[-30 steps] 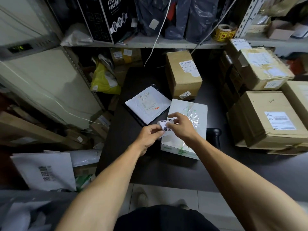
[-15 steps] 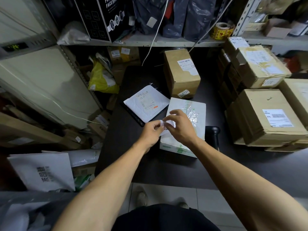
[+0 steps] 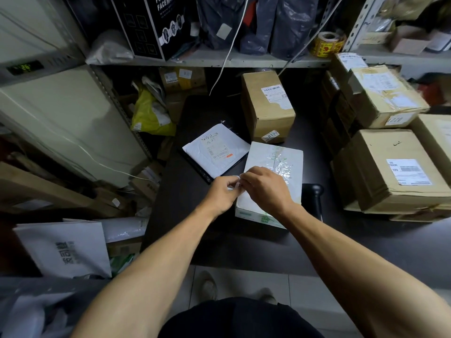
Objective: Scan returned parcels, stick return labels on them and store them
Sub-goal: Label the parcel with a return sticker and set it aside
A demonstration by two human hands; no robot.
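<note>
A white taped parcel (image 3: pixel 280 162) lies flat on the dark table (image 3: pixel 185 181). Over its left edge, my left hand (image 3: pixel 223 192) and my right hand (image 3: pixel 264 189) pinch a small white return label (image 3: pixel 236 177) between their fingertips; most of the label is hidden by the fingers. A black handheld scanner (image 3: pixel 316 195) stands just right of the parcel. A flat white mailer (image 3: pixel 216 150) with a printed slip lies at the parcel's upper left. An upright brown box (image 3: pixel 267 106) marked 0332 stands behind.
Stacked cardboard boxes (image 3: pixel 395 167) crowd the right side of the table. A shelf (image 3: pixel 219 59) above holds dark bags, a black carton and a yellow sticker roll (image 3: pixel 328 43). A yellow bag (image 3: pixel 151 115) and white mailers (image 3: pixel 66 247) lie left, below table level.
The label showed its printed face between my hands a second ago; now my fingers have closed together over it and only a white edge shows. The hands have drawn slightly closer.
</note>
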